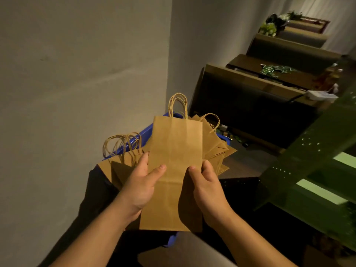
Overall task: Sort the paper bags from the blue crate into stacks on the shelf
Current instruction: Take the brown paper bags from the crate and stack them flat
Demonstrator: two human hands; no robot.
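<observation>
A flat brown paper bag point(174, 170) is held up in the middle of the view, its twisted paper handles point(178, 105) pointing away from the person and its folded bottom towards them. The left hand point(141, 185) grips the bag's left edge, thumb lying across the front of the paper and fingers curled behind it. The right hand point(207, 186) grips the right edge in the same way, thumb on the front face, fingers wrapped around the side. Beneath the held bag sits the blue crate point(143, 134), only its rim and a near corner showing. More paper bags lie in it: a loose pile point(119, 165) to the left with looped handles reaching over the crate's rim, and another fanned pile point(213, 143) to the right, just behind the held bag. A plain grey wall point(82, 74) fills the left side. On the right a green metal shelf frame point(312, 158) runs diagonally, and farther off a row of cardboard boxes point(256, 87) stretches away along the wall, one strewn with small green packets point(275, 70).
</observation>
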